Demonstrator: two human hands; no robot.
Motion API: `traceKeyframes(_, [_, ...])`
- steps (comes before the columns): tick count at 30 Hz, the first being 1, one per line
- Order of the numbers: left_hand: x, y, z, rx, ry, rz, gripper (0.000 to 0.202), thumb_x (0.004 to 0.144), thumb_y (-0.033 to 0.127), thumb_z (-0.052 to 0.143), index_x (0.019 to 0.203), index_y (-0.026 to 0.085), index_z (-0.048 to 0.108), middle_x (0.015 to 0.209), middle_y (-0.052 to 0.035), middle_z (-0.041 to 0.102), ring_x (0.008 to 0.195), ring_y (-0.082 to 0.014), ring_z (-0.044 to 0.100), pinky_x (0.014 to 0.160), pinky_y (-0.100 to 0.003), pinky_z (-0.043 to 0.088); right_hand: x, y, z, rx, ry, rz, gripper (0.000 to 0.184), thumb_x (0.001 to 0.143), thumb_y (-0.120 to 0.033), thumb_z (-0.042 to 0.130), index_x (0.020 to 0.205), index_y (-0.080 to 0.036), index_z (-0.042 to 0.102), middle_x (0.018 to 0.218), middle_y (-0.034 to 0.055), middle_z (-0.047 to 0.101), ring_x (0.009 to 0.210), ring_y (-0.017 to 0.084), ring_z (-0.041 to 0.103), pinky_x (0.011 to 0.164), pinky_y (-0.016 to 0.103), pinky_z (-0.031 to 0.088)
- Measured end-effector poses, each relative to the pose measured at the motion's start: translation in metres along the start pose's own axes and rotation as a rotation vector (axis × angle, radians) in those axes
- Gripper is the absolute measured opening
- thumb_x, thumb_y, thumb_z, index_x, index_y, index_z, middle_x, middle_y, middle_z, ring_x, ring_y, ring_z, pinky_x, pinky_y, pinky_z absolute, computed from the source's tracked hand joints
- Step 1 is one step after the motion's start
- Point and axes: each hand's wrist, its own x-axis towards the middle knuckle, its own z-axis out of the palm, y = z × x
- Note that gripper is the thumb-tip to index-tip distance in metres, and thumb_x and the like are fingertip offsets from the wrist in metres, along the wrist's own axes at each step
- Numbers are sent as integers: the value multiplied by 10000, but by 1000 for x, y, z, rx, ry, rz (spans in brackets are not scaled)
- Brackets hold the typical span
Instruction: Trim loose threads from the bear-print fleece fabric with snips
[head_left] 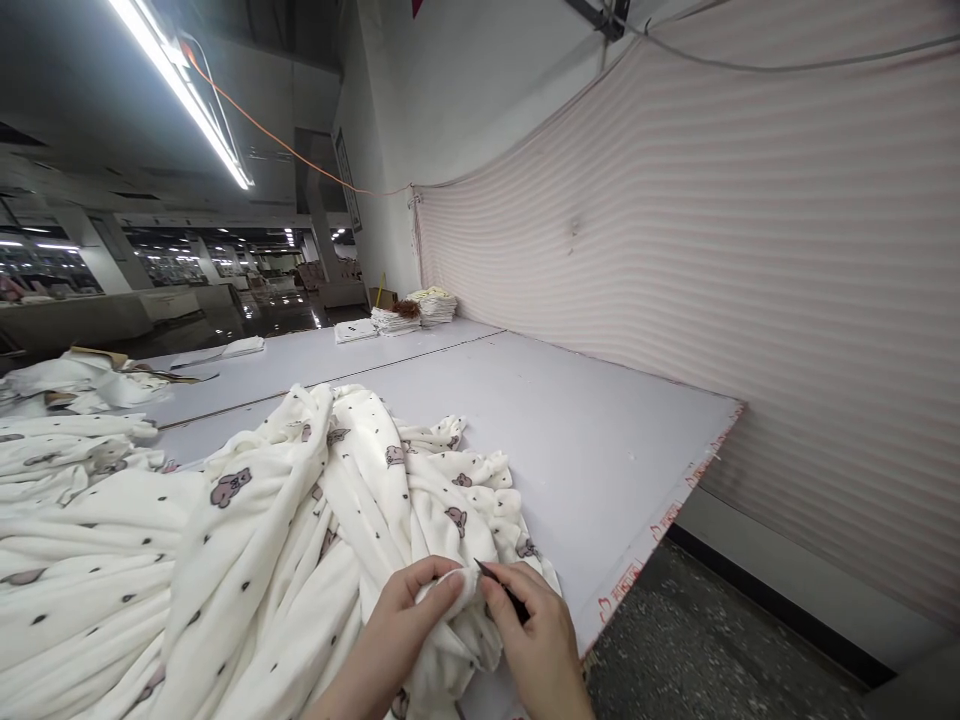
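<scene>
A large heap of soft white fabric (247,560), printed with brownish bears and dark dots, spreads over the table's near left side. At its lower right end my left hand (401,625) pinches a folded edge of the fabric between thumb and fingers. My right hand (536,630) is closed around a small black pointed tool (510,592), whose dark tip sticks out beside the pinched edge. Most of the tool is hidden in the fingers, so its exact kind cannot be made out. The two hands are close together, with the pinched cloth between them.
The pale table (600,430) ends at a taped right edge above a dark floor (705,610). Folded cloth stacks (431,307) lie at its far end, and loose scraps (82,380) at the left. A striped pink cloth (712,220) hangs along the wall.
</scene>
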Motion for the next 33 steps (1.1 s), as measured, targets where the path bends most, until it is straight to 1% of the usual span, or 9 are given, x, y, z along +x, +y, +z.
traceKeyframes(6, [7,-8,-12,-343,-77,-151,260,773,419,679,757,163,634,699,6,649,663,-126,574,644,-212,445,-4,-7,3,-43,33,-52,255,846,-324,567,1069,-274,680,1027,37,702,928,218,662,750,255,526])
traceKeyframes(10, [6,-5,-18,-346,-145,-220,267,707,352,761,819,139,645,736,-55,698,693,-169,632,667,-253,476,1,-11,3,-108,12,-4,219,874,-303,522,987,-268,706,958,35,717,871,223,672,745,281,521])
traceKeyframes(13, [4,-2,-20,-316,-145,-240,333,673,295,795,919,128,646,800,-100,726,754,-211,662,720,-296,490,6,-7,3,-9,-6,48,223,871,-340,533,950,-238,714,945,53,720,892,232,668,778,296,522])
traceKeyframes(15, [5,-2,-21,-347,-153,-229,294,693,293,779,894,123,648,783,-102,726,746,-217,667,720,-307,493,5,-3,4,106,15,72,239,849,-361,568,999,-222,692,1003,68,710,955,235,656,814,290,520])
traceKeyframes(19, [10,-6,-23,-408,-197,-224,251,733,309,743,863,114,653,791,-105,723,720,-208,664,700,-303,492,0,-4,10,247,65,18,262,804,-277,624,1057,-209,625,1017,66,683,954,206,647,812,248,514])
traceKeyframes(22, [11,-9,-24,-335,-205,-245,286,721,349,744,861,121,642,794,-87,704,730,-204,646,716,-312,483,1,-7,16,169,-13,-72,104,839,-212,581,907,-214,660,890,32,679,850,176,640,766,226,486])
traceKeyframes(27, [5,-5,-21,65,-58,-153,293,719,404,706,900,192,615,786,15,610,832,-189,571,771,-276,425,4,0,27,95,-10,-56,220,930,-288,449,808,-193,606,701,8,638,648,152,596,590,206,426])
traceKeyframes(30, [1,-1,-13,183,-110,-66,245,767,393,638,937,216,624,800,24,572,854,-186,530,782,-262,398,4,1,32,103,23,-43,232,944,-318,409,810,-199,556,679,-7,608,607,140,576,571,204,408])
traceKeyframes(33, [0,1,-5,206,-76,-16,212,792,393,587,807,185,624,743,23,554,797,-181,510,752,-258,392,4,-2,29,177,56,22,226,934,-356,427,824,-201,549,693,-4,619,631,145,589,594,204,437])
